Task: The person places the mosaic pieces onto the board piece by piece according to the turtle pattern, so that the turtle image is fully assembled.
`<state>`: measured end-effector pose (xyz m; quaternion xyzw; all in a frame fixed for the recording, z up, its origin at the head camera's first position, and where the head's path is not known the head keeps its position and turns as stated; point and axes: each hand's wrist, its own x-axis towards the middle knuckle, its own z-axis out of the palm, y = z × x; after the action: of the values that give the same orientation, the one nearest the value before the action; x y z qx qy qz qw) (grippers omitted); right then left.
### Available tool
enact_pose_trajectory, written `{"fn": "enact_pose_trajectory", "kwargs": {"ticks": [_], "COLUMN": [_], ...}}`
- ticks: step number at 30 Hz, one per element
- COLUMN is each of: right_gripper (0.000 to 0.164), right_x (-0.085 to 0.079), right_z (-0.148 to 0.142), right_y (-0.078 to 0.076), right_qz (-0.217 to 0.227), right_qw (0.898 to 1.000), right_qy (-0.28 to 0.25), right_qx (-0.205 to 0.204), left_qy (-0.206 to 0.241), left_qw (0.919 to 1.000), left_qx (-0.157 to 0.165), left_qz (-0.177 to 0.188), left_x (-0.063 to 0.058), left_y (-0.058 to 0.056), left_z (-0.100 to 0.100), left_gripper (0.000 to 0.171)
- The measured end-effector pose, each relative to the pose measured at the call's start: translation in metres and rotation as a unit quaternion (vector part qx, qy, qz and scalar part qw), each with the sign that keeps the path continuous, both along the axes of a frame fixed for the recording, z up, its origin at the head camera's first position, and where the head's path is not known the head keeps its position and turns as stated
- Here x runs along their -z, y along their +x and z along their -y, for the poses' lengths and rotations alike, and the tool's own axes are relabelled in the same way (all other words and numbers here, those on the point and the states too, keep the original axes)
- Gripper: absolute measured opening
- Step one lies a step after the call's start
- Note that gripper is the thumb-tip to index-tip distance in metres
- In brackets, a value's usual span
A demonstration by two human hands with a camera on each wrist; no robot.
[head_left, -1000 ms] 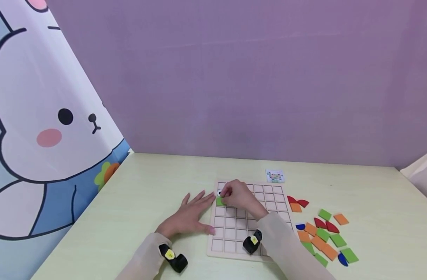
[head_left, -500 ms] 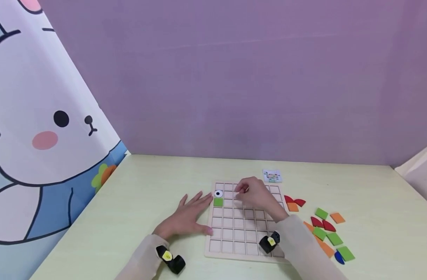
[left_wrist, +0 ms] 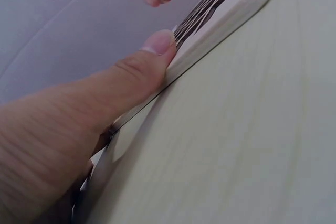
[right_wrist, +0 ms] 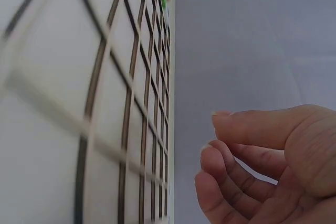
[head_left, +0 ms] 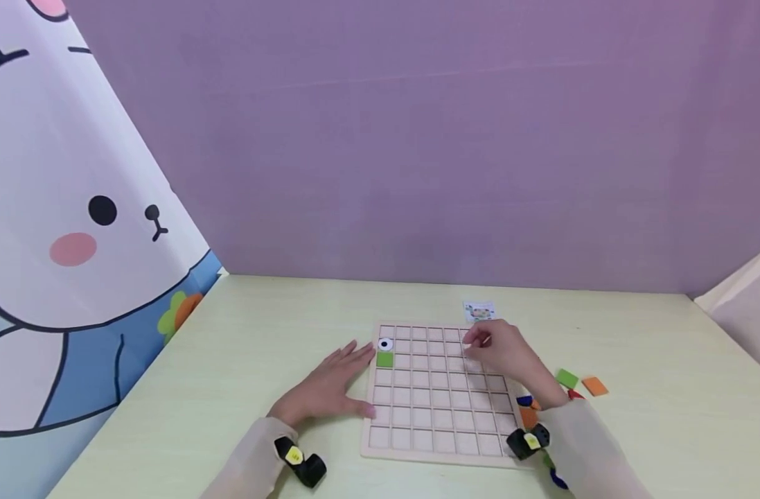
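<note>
Fingers (head_left: 357,355) of left hand (head_left: 323,393) spread, touch board (head_left: 442,420), maybe to keep it still | right hand (head_left: 503,350) loosely curled, empty

A purple backdrop (head_left: 380,173), cartoon-printed panel (head_left: 74,166) and pale table (head_left: 280,333) show an indoor corner, its room type unclear.

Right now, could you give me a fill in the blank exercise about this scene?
The square tile on the gridded board is coloured ____.
The centre of the round piece beyond it is coloured ____.
The left hand touches the board's ____ edge.
The right hand holds ____.
Missing words: green, black, left, nothing.
</note>
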<state>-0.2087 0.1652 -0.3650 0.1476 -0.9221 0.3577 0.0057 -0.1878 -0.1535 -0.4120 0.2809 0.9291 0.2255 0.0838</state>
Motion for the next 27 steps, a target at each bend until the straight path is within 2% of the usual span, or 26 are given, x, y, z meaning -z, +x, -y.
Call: {"fn": "enact_pose_trajectory", "kwargs": {"ticks": [15,21,27], "right_gripper": [0.018,0.023,0.042], "right_x": [0.007,0.01,0.014], "right_z": [-0.072,-0.079,-0.081], "right_y": [0.006,0.006,0.007], "right_qz": [0.046,0.063,0.094], "right_qw": [0.994,0.992,0.989], "right_qy": [0.042,0.05,0.055], "right_qx": [0.087,0.093,0.097], "left_qy": [-0.012,-0.016,-0.004], "left_qw": [0.9998,0.9997,0.9997], "left_qx": [-0.002,0.001,0.005], "left_qz": [-0.013,-0.021,-0.022], "left_x": [0.006,0.006,0.005], "left_y": [-0.003,-0.003,-0.003], "left_z": [-0.001,0.001,0.002], "left_gripper": [0.103,0.103,0.102]}}
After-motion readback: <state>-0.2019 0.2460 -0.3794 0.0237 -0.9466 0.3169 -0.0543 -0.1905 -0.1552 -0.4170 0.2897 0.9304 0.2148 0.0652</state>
